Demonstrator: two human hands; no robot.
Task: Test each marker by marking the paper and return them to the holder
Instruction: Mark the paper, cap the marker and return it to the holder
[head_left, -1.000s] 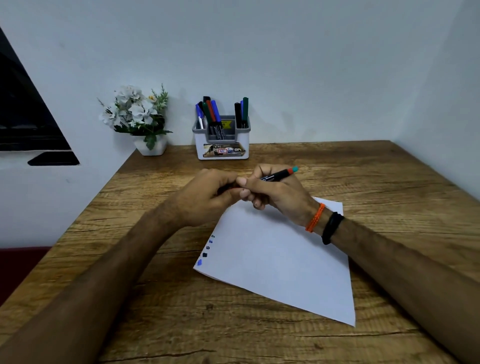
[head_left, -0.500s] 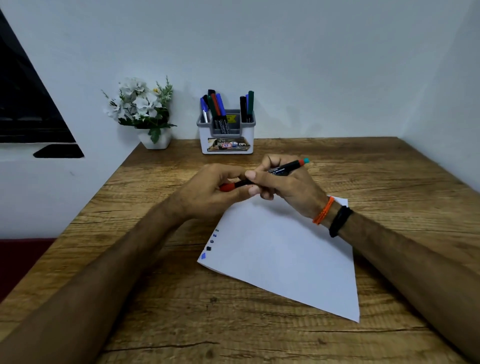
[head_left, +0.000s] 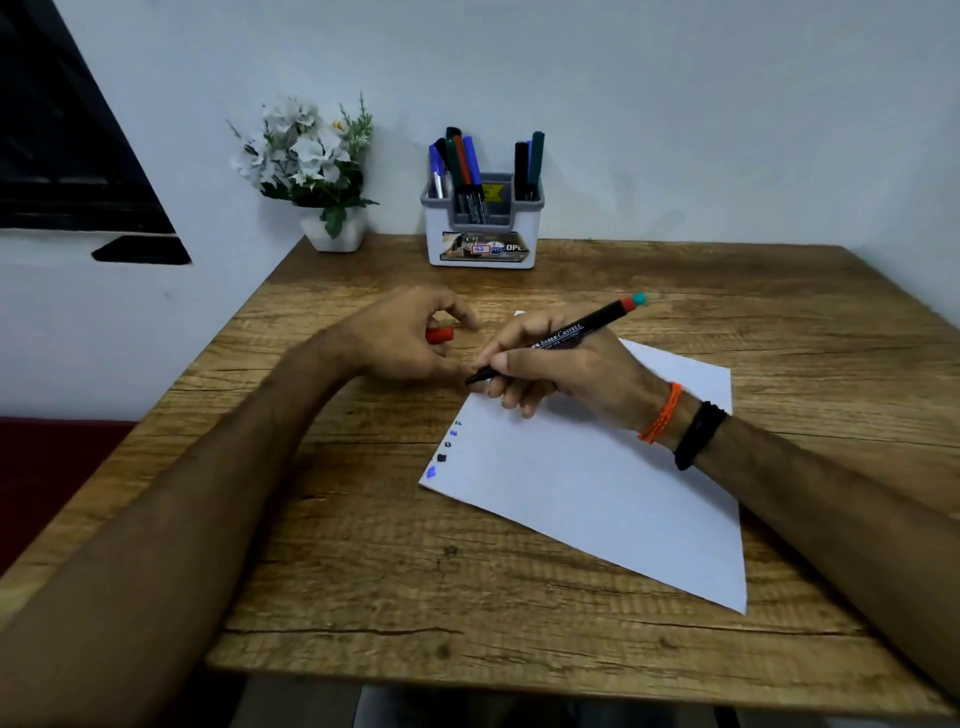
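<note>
The right hand (head_left: 561, 371) pinches a light, stiff marker (head_left: 558, 338) near its tip in a sound writing grip; the left hand (head_left: 410, 338) curls round the red cap (head_left: 439, 335).

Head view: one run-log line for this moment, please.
phase: uncapped, pre-mark | right hand: grips marker, tip near paper edge | left hand: holds red cap | holder: other markers in

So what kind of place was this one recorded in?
Probably a small home or office desk corner: a wooden table pushed against plain white walls, a marker holder and a potted white flower plant at the back, paper laid out.
</note>
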